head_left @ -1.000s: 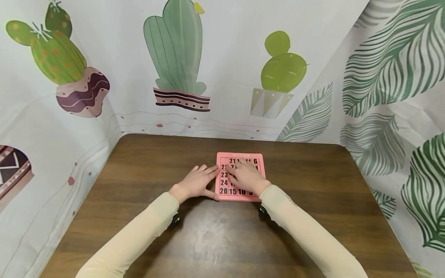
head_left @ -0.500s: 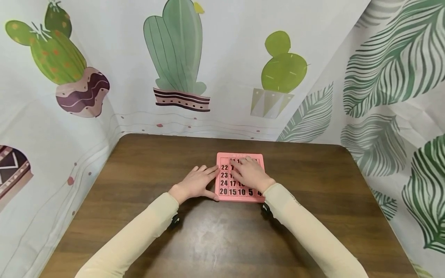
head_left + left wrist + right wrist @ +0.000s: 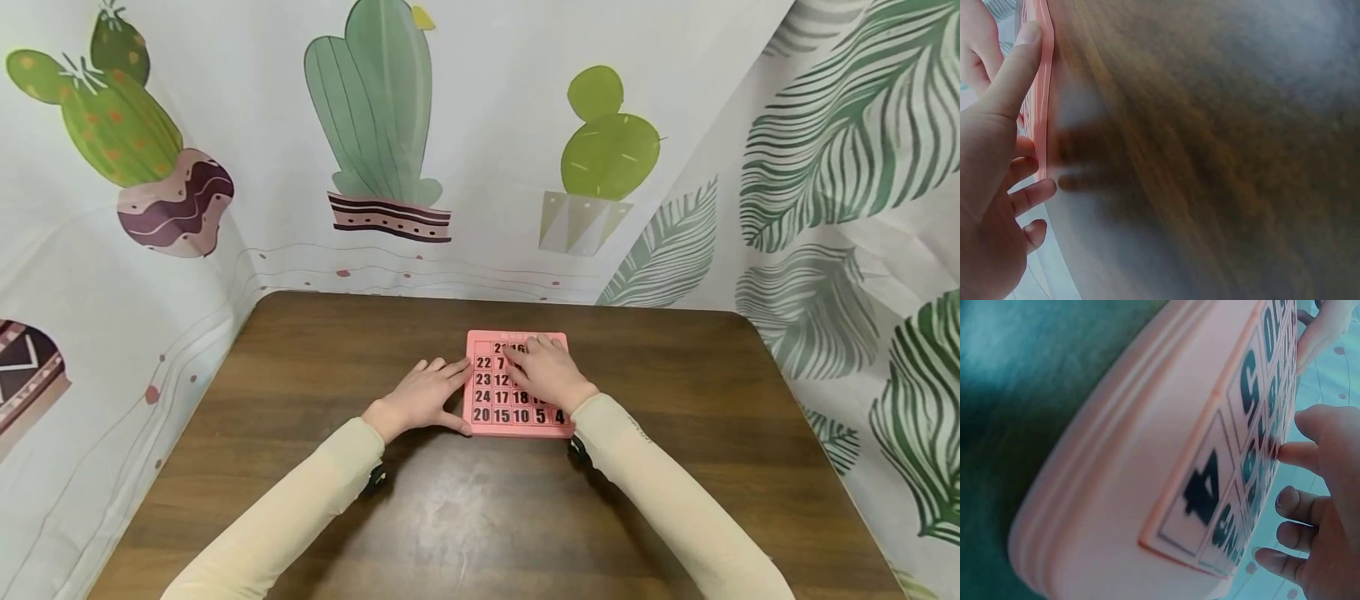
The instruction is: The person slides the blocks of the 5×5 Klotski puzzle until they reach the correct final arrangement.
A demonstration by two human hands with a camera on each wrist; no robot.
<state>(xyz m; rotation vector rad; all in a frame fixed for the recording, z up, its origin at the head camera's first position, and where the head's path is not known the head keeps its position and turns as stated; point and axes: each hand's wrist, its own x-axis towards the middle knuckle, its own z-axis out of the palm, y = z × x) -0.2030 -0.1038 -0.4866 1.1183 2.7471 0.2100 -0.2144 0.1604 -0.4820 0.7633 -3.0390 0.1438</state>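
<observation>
A pink number slide puzzle [image 3: 517, 429] lies flat on the wooden table, with black numbers on its tiles. Its top-left cell is a bare slot [image 3: 483, 348], with the 22 tile [image 3: 483, 363] directly below and the 21 tile to the right. My left hand [image 3: 420, 400] steadies the puzzle's left side, thumb at the near corner and fingertips at the edge. My right hand [image 3: 551, 375] is over the upper right tiles, hiding several numbers. Its index fingertip is at the 21 tile. In the right wrist view, that extended index finger [image 3: 1300, 455] meets the tile face while the other fingers bend slightly.
The brown wooden table [image 3: 450, 517] extends around the puzzle on every side. Behind it hangs a white cloth [image 3: 495, 167] printed with cacti and leaves. Both forearms wear pale sleeves, with a dark device [image 3: 377, 477] under the left wrist.
My right hand has shifted right across the puzzle, its index finger going from beside the 22 tile to the 21 tile. More lower tiles show. My left hand stays at the left edge.
</observation>
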